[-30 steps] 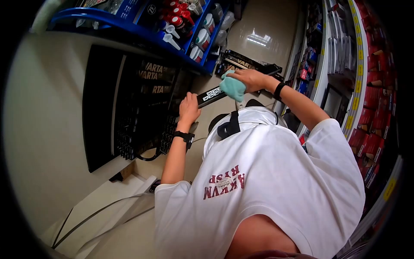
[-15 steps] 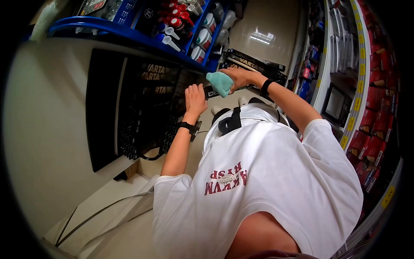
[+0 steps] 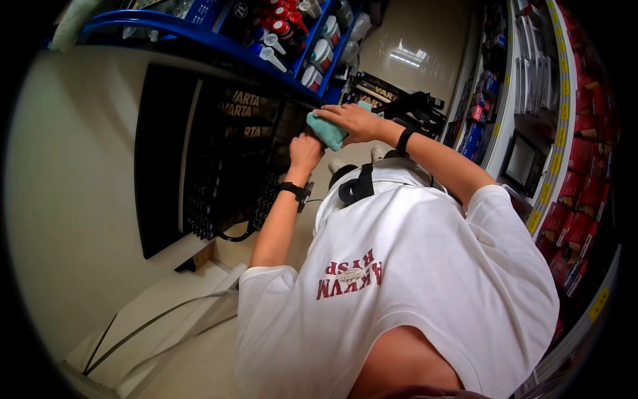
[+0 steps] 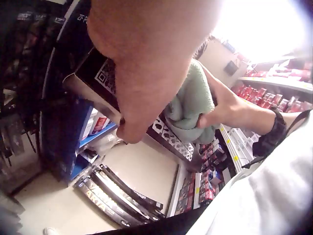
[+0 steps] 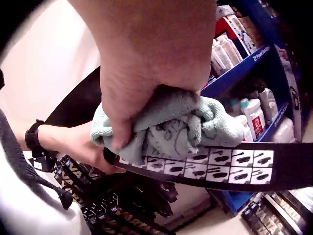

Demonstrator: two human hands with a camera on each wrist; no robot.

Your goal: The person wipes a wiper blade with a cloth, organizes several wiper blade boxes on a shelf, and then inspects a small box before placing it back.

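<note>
A person in a white T-shirt (image 3: 425, 246) holds a long black box (image 5: 291, 171) in front of the body, between a dark rack (image 3: 163, 159) on the left and stocked shelves (image 3: 561, 86) on the right. The left hand (image 3: 306, 153) grips the box toward one end, its fingers curled round the edge. The right hand (image 3: 355, 123) has its fingers bent round a bunched pale green cloth (image 3: 325, 131), which lies against the printed face of the box; the thumb presses into the folds. The cloth covers part of a grid of small white squares with dark pictures, and the rest of the grid shows beside it. The left wrist view shows the box slanting, with a square code printed on it near the left hand.

A black watch (image 3: 297, 191) is on the left wrist and a black band (image 3: 404, 141) on the right. The dark rack holds long boxes with gold VARTA lettering (image 3: 244, 110). More long dark boxes (image 3: 375, 90) lie on the pale floor (image 3: 415, 30) at the far side. At the far left, a blue shelf unit (image 3: 179, 28) carries bottles, some with red caps (image 3: 282, 28). Red packages (image 3: 578, 226) fill the shelving at the right, with yellow labels along its edge.
</note>
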